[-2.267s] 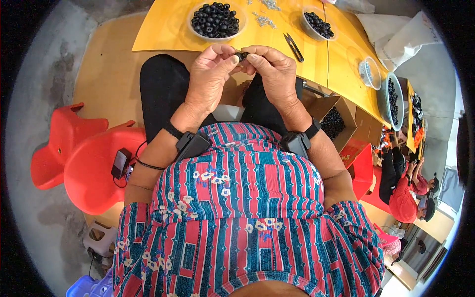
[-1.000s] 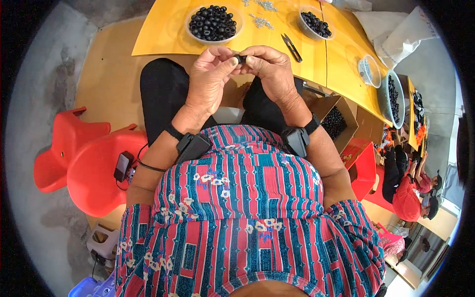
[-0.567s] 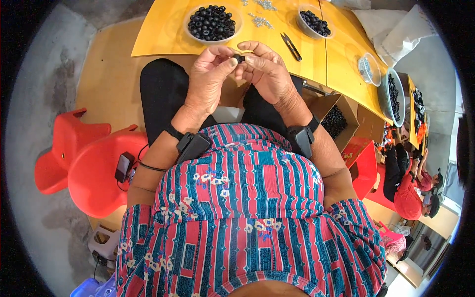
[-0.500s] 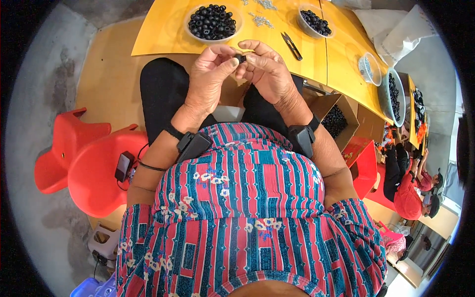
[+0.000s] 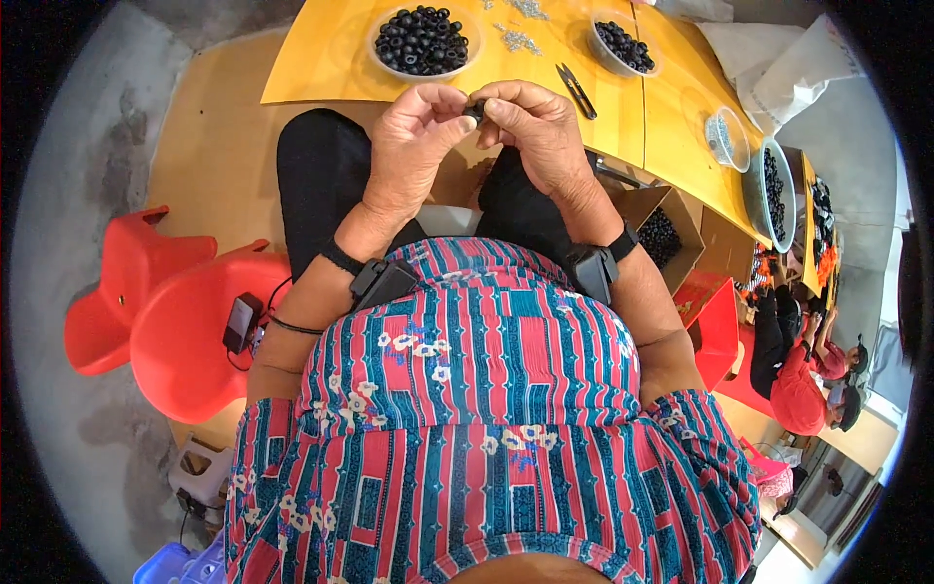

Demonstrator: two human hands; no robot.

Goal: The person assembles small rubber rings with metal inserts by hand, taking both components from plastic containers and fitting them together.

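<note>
Between the fingertips of both hands is a small black rounded piece (image 5: 475,111), mostly hidden by the fingers. My left hand (image 5: 411,146) pinches it with thumb and forefinger. From the other side my right hand (image 5: 541,136) grips it too, its fingers curled together. The hands are above my lap, just off the near edge of the yellow table (image 5: 321,73). Past them, a clear plastic bowl (image 5: 376,56) is heaped with black, ring-like pieces (image 5: 421,41) of similar size and colour.
Small silvery bits (image 5: 520,41) lie beside black-handled thread snips (image 5: 576,91). Rightward are another bowl of black pieces (image 5: 623,46), a small clear tub (image 5: 727,136) and a basin (image 5: 789,209). A cardboard box (image 5: 686,237) is below. Red chairs (image 5: 185,331) stand left; people (image 5: 803,389) sit far right.
My right hand's raised forefinger has come down and its fingers have closed in around the black piece. My left hand has barely moved.
</note>
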